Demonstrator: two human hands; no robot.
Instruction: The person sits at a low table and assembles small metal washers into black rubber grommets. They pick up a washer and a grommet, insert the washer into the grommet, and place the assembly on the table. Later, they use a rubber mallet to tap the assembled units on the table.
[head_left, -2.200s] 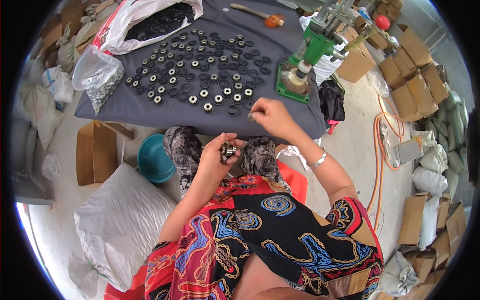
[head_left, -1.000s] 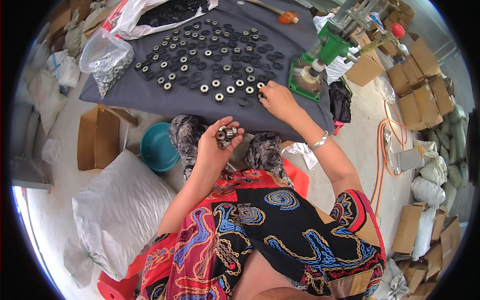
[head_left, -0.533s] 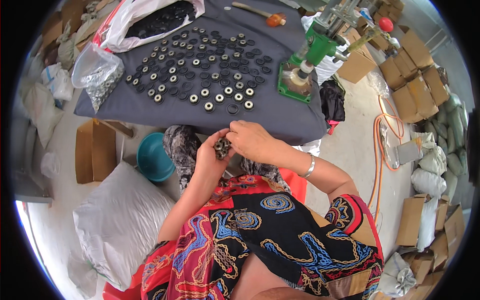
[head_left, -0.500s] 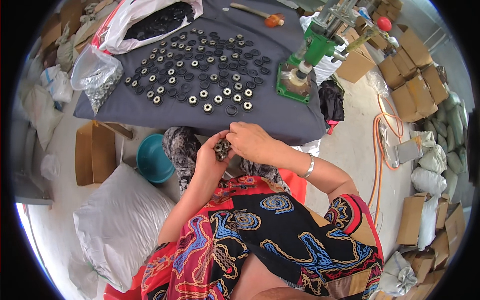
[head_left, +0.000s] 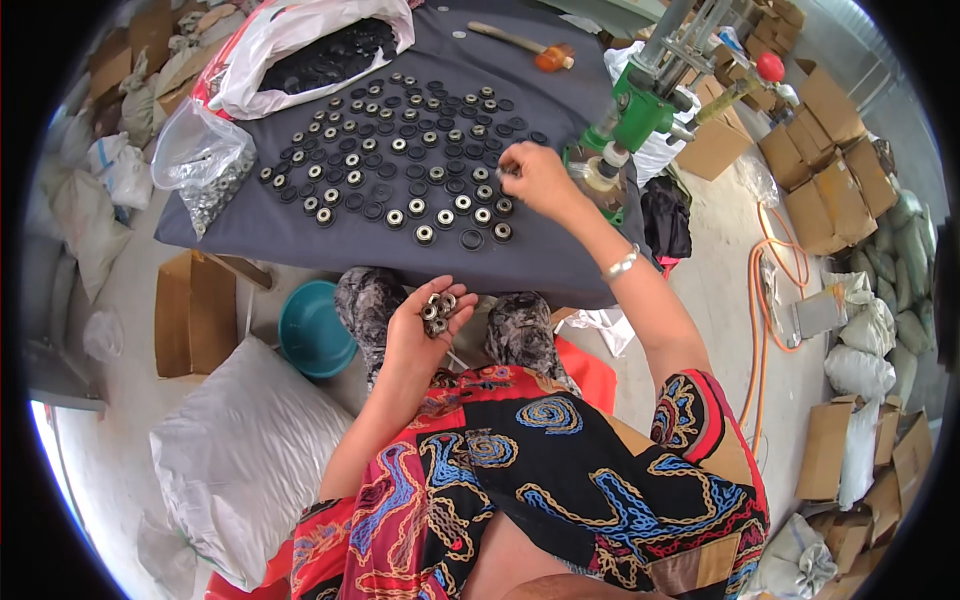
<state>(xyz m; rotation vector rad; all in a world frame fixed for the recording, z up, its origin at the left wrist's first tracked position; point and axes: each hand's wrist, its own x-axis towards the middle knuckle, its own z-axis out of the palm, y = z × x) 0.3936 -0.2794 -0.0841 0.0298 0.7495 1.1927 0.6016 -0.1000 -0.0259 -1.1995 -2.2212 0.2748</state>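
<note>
My left hand [head_left: 425, 320] is cupped palm up beside the table's front edge, holding several small metal ball bearings [head_left: 437, 312]. Over the right part of the table, my right hand [head_left: 540, 180] has its fingers pinched on a small bearing, mostly hidden by the fingertips. Below that hand lie many black rubber-like rings [head_left: 471, 239], spread in loose rows on the dark grey cloth [head_left: 350, 245]. Many of them carry a metal bearing in the middle, such as the seated bearing [head_left: 445, 218] in the nearest row; others hold no bearing.
A green hand press [head_left: 632, 110] with a red-knobbed lever stands right of the rings. Behind lies a hammer [head_left: 553, 58]. At left are a white sack of black rings [head_left: 235, 90] and a clear bag of bearings [head_left: 215, 185]. A teal basin [head_left: 316, 330] sits on the floor.
My right hand has left the left palm and moved forward and right over the rings. The left hand has opened out flatter, still holding bearings. The view has shifted slightly.
</note>
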